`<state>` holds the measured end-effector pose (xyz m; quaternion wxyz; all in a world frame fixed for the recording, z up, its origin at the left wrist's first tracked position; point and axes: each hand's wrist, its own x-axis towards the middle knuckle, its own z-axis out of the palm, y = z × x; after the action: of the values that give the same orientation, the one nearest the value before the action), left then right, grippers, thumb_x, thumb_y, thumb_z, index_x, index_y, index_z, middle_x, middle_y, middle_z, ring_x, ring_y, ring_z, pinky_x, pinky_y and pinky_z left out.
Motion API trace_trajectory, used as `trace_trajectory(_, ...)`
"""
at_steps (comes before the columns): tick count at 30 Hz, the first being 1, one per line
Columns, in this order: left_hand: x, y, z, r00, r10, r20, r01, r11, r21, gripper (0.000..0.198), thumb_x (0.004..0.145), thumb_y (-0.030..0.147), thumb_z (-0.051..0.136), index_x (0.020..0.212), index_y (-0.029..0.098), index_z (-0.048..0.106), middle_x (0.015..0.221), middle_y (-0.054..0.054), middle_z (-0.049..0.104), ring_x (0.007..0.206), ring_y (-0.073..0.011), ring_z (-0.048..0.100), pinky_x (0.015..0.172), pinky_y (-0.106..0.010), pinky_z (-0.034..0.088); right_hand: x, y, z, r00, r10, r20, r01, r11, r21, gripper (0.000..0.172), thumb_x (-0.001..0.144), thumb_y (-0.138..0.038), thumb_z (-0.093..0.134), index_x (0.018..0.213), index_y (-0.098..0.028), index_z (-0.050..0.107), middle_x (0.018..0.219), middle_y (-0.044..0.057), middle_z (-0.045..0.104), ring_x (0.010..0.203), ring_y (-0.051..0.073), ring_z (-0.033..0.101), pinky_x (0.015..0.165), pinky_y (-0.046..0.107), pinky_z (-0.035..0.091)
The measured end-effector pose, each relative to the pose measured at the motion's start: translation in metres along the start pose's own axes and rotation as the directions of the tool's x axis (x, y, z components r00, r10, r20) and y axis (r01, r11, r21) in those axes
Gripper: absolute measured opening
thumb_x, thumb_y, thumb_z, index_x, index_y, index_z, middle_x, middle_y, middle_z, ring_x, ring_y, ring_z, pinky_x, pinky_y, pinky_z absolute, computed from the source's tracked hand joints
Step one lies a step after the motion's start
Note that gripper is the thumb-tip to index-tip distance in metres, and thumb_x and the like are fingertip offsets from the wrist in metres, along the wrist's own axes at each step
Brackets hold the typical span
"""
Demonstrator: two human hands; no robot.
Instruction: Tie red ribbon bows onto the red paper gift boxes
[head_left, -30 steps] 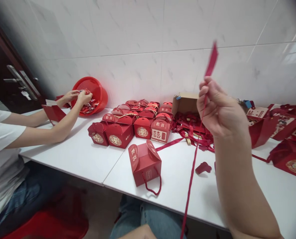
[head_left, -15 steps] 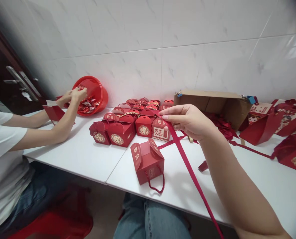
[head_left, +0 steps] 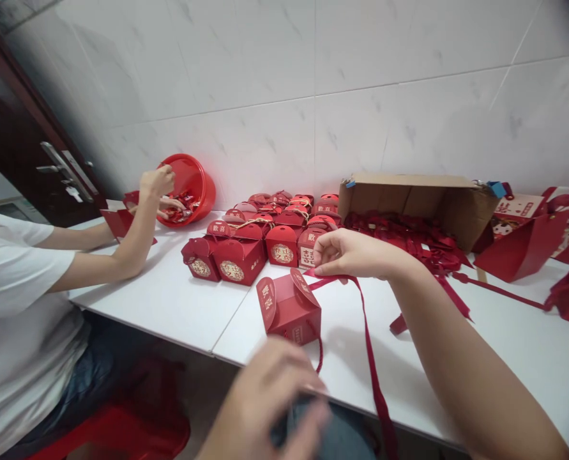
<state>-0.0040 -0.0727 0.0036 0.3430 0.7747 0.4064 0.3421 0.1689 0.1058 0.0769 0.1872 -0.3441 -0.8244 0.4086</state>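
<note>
My right hand pinches a dark red ribbon, whose long end hangs down over the table's front edge. Just below and left of that hand, a red gift box stands on the white table, its top flaps partly folded in and a twisted cord handle at its near side. Low in front of the box is my left hand, smeared by motion, with a gap between thumb and fingers and nothing visible in it. It covers the box's lower corner from view.
Several closed red boxes stand grouped against the wall. A tipped cardboard carton spills red ribbons. Red bags stand at right. On the left, a co-worker's hand is near a red basin of small packets.
My right hand has lowered with the ribbon, whose hanging end is now slacker. My left hand has come into view at the bottom. The co-worker's other hand has reached into the basin.
</note>
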Motion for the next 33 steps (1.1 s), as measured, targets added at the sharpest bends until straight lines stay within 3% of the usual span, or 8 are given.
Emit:
trace_trajectory(2,0.016,-0.007,-0.027,0.968,-0.012,-0.249,0.041,0.993,0.111,0.028,0.090,0.021,0.044,0.116,0.029,0.051,0.127,-0.007,0.048,0.127,-0.0260,0.038,0.110,-0.049,0.026,0.003,0.001,0.004,1.000,0.004,-0.012,-0.004,1.000,-0.005,0.011,0.069,-0.022,0.066,0.074,-0.019,0.056,0.067,0.000,0.062,0.052,0.009,0.052,0.045,0.019,0.039)
trace_trajectory(3,0.026,-0.011,-0.037,0.910,0.014,-0.415,0.104,0.960,0.259,0.027,0.087,0.021,0.049,0.113,0.027,0.052,0.126,-0.008,0.048,0.126,-0.0271,0.038,0.109,-0.050,0.026,0.004,0.001,0.006,1.000,0.001,-0.019,-0.001,1.000,-0.012,0.012,0.068,-0.021,0.065,0.073,-0.019,0.055,0.067,-0.001,0.061,0.052,0.009,0.051,0.045,0.019,0.039)
trace_trajectory(4,0.035,-0.015,-0.044,0.886,0.029,-0.464,0.162,0.916,0.367,0.027,0.084,0.023,0.053,0.111,0.025,0.054,0.128,-0.009,0.047,0.127,-0.0285,0.037,0.109,-0.051,0.026,0.005,0.000,0.007,1.000,-0.005,-0.029,0.004,1.000,-0.026,0.012,0.068,-0.020,0.065,0.073,-0.019,0.054,0.066,-0.001,0.060,0.052,0.009,0.051,0.045,0.019,0.039)
trace_trajectory(7,0.057,-0.027,-0.051,0.904,-0.027,-0.426,0.265,0.818,0.511,0.036,0.080,0.029,0.055,0.116,0.021,0.054,0.134,-0.012,0.044,0.129,-0.0302,0.035,0.106,-0.051,0.031,0.007,-0.001,0.011,0.998,-0.015,-0.063,0.009,0.996,-0.093,0.014,0.066,-0.018,0.063,0.069,-0.020,0.050,0.065,-0.002,0.058,0.054,0.009,0.052,0.045,0.019,0.038)
trace_trajectory(11,0.072,-0.038,-0.046,0.918,-0.106,-0.383,0.309,0.795,0.522,0.041,0.082,0.030,0.051,0.121,0.018,0.051,0.136,-0.013,0.044,0.129,-0.0298,0.037,0.104,-0.050,0.033,0.007,-0.002,0.013,0.998,0.007,-0.065,-0.016,0.989,-0.144,0.017,0.065,-0.018,0.061,0.067,-0.021,0.044,0.063,-0.003,0.056,0.054,0.010,0.052,0.045,0.020,0.037)
trace_trajectory(17,0.083,-0.038,-0.045,0.938,-0.081,-0.337,0.263,0.801,0.538,0.027,0.083,0.025,0.050,0.109,0.022,0.057,0.114,-0.007,0.062,0.111,-0.0268,0.053,0.094,-0.044,0.042,0.004,-0.006,0.012,1.000,0.001,-0.024,-0.005,0.989,-0.147,0.017,0.066,-0.018,0.059,0.068,-0.021,0.043,0.062,-0.004,0.053,0.053,0.009,0.049,0.044,0.019,0.035)
trace_trajectory(33,0.085,-0.032,-0.038,0.948,-0.028,-0.318,0.200,0.830,0.520,0.026,0.081,0.022,0.052,0.106,0.022,0.060,0.109,-0.006,0.062,0.105,-0.0259,0.054,0.092,-0.043,0.041,-0.002,-0.004,0.003,0.999,0.025,0.031,-0.019,0.983,-0.181,0.020,0.065,-0.022,0.063,0.066,-0.021,0.043,0.060,-0.005,0.051,0.050,0.009,0.046,0.042,0.020,0.034)
